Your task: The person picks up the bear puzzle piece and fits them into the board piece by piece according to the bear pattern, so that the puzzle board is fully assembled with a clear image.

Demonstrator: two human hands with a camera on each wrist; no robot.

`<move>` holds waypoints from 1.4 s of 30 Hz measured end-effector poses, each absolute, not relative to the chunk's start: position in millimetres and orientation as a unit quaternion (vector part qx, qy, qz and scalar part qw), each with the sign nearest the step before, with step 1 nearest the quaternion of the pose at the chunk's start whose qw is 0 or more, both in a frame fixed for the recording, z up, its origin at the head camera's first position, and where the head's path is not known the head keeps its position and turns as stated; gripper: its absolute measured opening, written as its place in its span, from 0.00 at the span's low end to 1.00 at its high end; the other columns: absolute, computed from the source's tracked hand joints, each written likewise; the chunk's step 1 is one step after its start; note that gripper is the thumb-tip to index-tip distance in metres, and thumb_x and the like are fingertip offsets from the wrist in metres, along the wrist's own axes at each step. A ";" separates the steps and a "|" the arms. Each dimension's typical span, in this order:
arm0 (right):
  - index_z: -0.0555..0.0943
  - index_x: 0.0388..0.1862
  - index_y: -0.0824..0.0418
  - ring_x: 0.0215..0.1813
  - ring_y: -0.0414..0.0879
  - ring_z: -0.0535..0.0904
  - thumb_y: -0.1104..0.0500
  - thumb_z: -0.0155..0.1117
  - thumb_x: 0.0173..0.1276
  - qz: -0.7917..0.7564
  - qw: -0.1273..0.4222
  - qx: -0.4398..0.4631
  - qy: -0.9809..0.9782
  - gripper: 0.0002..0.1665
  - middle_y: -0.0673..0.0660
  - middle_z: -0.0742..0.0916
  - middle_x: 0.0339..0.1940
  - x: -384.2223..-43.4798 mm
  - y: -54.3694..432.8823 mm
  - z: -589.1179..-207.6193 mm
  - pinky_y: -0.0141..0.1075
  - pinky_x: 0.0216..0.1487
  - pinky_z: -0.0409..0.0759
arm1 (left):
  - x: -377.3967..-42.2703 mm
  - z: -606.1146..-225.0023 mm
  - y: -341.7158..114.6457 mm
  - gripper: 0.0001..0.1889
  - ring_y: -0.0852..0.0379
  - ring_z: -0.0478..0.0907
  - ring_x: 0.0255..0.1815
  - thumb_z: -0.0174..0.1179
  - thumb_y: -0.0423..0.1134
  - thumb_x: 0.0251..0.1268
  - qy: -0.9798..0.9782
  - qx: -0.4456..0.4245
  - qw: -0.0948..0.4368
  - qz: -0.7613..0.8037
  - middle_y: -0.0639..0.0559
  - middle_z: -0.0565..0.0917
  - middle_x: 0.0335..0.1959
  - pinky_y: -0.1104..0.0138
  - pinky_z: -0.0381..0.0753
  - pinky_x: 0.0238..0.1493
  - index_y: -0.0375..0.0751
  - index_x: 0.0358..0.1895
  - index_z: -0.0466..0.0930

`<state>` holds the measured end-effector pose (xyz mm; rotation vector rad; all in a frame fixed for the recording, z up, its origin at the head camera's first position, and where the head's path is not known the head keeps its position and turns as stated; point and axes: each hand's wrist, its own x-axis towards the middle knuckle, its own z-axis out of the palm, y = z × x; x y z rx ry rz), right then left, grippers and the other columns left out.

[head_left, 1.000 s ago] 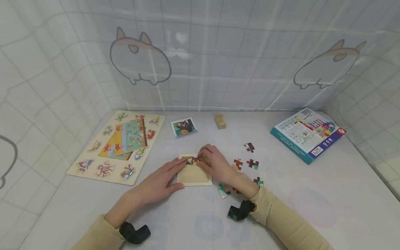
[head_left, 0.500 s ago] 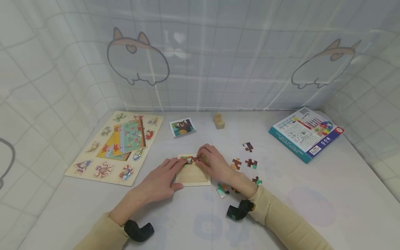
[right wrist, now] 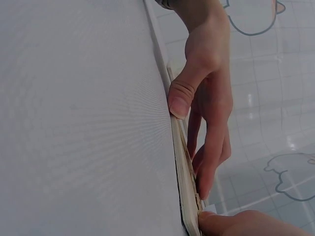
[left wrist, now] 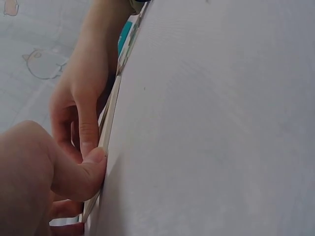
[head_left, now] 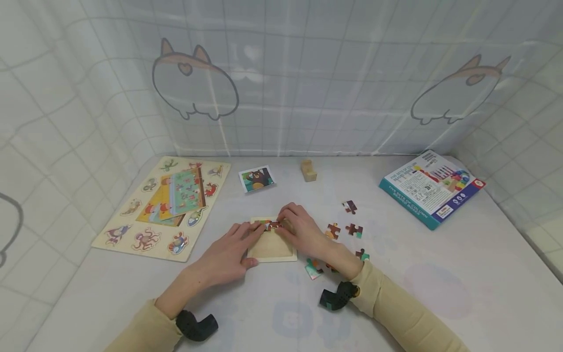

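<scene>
A small wooden puzzle tray (head_left: pixel 272 248) lies on the table before me, with joined bear-picture puzzle pieces (head_left: pixel 273 226) along its far edge. My left hand (head_left: pixel 225 257) reaches over from the left, fingertips on the left piece. Its thumb (right wrist: pixel 179 106) rests against the tray's side in the right wrist view. From the right, my right hand (head_left: pixel 304 233) pinches a brown puzzle piece between thumb and curled fingers at the tray's far right. That hand covers the tray's upper right corner. The lower part of the tray shows bare wood.
Several loose puzzle pieces (head_left: pixel 354 230) lie right of the tray, some partly behind my right wrist. Farther back are a bear picture card (head_left: pixel 257 179) and a small wooden block (head_left: pixel 309 171). A sea-animal board (head_left: pixel 160 234) lies left, a teal-edged box (head_left: pixel 433 188) right.
My left fingertips have shifted slightly farther over the left puzzle piece, covering more of it. The right hand stays at the brown piece. The view has shifted a little.
</scene>
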<state>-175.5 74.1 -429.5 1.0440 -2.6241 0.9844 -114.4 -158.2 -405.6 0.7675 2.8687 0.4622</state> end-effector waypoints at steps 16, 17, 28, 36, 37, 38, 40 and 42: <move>0.83 0.47 0.60 0.52 0.48 0.74 0.59 0.67 0.70 0.329 0.085 0.352 -0.872 0.09 0.55 0.80 0.51 -173.7 76.2 -428.9 0.41 0.52 0.79 | -115.6 -408.3 -157.4 0.39 0.47 0.63 0.71 0.63 0.47 0.67 0.953 0.256 0.065 0.150 0.47 0.63 0.76 0.51 0.73 0.68 0.45 0.78 0.58; 0.84 0.47 0.60 0.52 0.49 0.74 0.59 0.67 0.70 0.329 0.085 0.353 -0.872 0.09 0.55 0.80 0.51 -173.7 76.2 -428.9 0.41 0.52 0.79 | -115.6 -408.3 -157.4 0.39 0.47 0.63 0.72 0.63 0.47 0.67 0.953 0.256 0.066 0.151 0.47 0.63 0.76 0.51 0.72 0.68 0.45 0.78 0.58; 0.84 0.48 0.62 0.51 0.49 0.74 0.60 0.68 0.70 0.327 0.099 0.355 -0.870 0.11 0.56 0.81 0.50 -173.7 75.3 -429.1 0.40 0.50 0.78 | -115.7 -407.9 -157.1 0.39 0.45 0.60 0.74 0.63 0.46 0.67 0.950 0.262 0.061 0.156 0.46 0.62 0.75 0.50 0.71 0.71 0.42 0.78 0.59; 0.84 0.51 0.64 0.51 0.49 0.74 0.57 0.69 0.69 0.318 0.094 0.338 -0.881 0.15 0.56 0.81 0.49 -173.0 74.2 -427.4 0.40 0.51 0.78 | -117.3 -405.3 -156.6 0.39 0.46 0.54 0.81 0.63 0.43 0.66 0.944 0.276 0.071 0.168 0.47 0.57 0.80 0.51 0.61 0.77 0.39 0.78 0.57; 0.84 0.51 0.64 0.51 0.49 0.74 0.57 0.69 0.69 0.317 0.094 0.334 -0.882 0.15 0.56 0.81 0.49 -172.9 74.0 -426.9 0.40 0.51 0.78 | -117.8 -404.8 -156.4 0.39 0.46 0.55 0.80 0.64 0.43 0.66 0.944 0.275 0.072 0.167 0.47 0.58 0.80 0.51 0.61 0.77 0.39 0.78 0.58; 0.84 0.51 0.64 0.51 0.49 0.74 0.57 0.69 0.69 0.317 0.093 0.332 -0.884 0.15 0.56 0.81 0.49 -172.8 73.9 -426.6 0.40 0.50 0.78 | -118.4 -404.3 -156.0 0.39 0.46 0.56 0.80 0.64 0.43 0.65 0.945 0.273 0.072 0.165 0.47 0.58 0.80 0.51 0.63 0.76 0.39 0.78 0.58; 0.85 0.51 0.64 0.51 0.49 0.74 0.57 0.69 0.69 0.315 0.090 0.327 -0.886 0.16 0.56 0.81 0.49 -172.7 73.5 -426.0 0.40 0.50 0.78 | -119.8 -403.5 -155.0 0.39 0.45 0.58 0.79 0.65 0.43 0.64 0.947 0.271 0.070 0.161 0.47 0.60 0.79 0.50 0.66 0.74 0.40 0.77 0.59; 0.85 0.51 0.64 0.51 0.49 0.74 0.56 0.69 0.69 0.316 0.085 0.326 -0.887 0.15 0.56 0.81 0.49 -172.7 72.9 -425.7 0.40 0.50 0.78 | -121.5 -403.0 -153.7 0.40 0.45 0.60 0.77 0.65 0.42 0.63 0.947 0.271 0.070 0.157 0.47 0.62 0.78 0.51 0.70 0.72 0.41 0.77 0.60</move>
